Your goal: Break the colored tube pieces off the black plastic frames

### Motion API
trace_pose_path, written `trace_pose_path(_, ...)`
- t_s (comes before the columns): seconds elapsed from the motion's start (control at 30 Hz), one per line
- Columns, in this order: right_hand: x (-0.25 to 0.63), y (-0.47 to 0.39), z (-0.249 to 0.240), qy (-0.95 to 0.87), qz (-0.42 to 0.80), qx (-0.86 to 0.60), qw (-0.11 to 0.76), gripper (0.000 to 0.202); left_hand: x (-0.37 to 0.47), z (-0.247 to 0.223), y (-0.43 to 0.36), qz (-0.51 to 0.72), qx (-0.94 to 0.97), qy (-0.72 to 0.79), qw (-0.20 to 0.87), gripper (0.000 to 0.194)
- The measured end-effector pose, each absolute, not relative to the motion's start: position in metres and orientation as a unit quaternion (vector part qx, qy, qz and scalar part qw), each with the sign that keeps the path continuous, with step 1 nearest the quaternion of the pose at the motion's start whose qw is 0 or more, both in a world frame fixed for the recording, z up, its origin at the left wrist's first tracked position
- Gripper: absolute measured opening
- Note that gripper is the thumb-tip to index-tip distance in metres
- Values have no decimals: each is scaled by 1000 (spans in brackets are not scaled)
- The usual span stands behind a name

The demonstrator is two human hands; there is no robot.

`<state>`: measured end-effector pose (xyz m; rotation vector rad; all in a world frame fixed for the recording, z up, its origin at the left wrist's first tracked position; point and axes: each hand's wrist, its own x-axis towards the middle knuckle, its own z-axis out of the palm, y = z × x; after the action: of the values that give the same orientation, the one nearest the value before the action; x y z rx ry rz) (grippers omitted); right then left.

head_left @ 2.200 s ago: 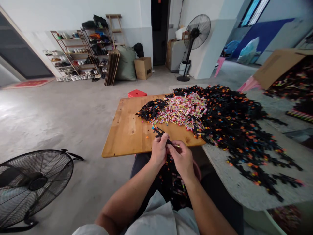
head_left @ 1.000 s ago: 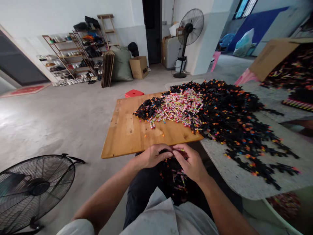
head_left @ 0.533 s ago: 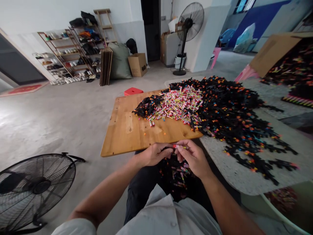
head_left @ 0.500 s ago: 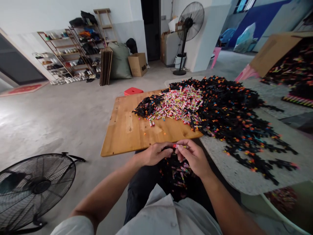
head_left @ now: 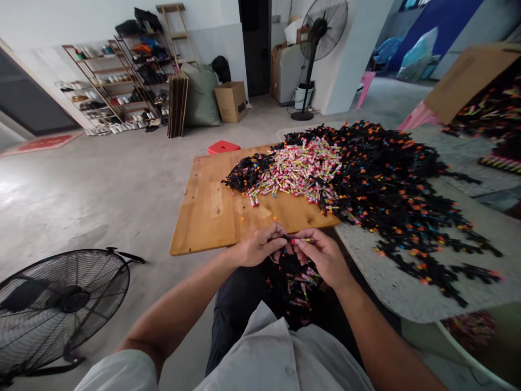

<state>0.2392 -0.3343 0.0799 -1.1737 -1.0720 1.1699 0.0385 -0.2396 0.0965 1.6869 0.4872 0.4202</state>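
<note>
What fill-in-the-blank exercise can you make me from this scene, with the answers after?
The left hand grips a dark piece and the ____ hand holds a small tube.
The stool just beyond the wooden tabletop is coloured ____.
The round black grille on the floor at left belongs to a ____.

Missing words: right; red; fan.

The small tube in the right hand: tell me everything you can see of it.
The small tube is slim, apparently plastic, with a red end, a pale middle and a yellow-green tip. It lies roughly level, its red end toward the left hand. The right hand pinches it between thumb and fingers, which partly hide it. A dark piece in the left hand is right by the red end; whether they touch is unclear.
</note>
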Motion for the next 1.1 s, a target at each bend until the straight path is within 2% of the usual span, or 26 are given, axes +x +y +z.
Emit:
trace_pose_path(0.23, 246, -339, 76, -500, 463, -521, 514, 26, 38, 98, -244, 178, 741, 210, 612, 36)
trace_pose_path(0.57, 245, -340, 84, -553, 425, -538, 474, 20, 38, 103, -245, 194, 808, 216, 512, 21)
trace_pose_path(0.77, 249, -337, 90, -640, 341, -529, 442, 16, 36, 103, -245, 219, 838, 201, 457, 19)
trace_pose_path(1.0, 247, -329, 71, -536, 436, -526, 496, 17, 45, 95, -249, 229, 829, 240, 450, 18)
trace_pose_path(1.1, 246, -324, 65, -514, 409, -548, 518, 19, 51, 87, -250, 244, 854, 266, 374, 22)
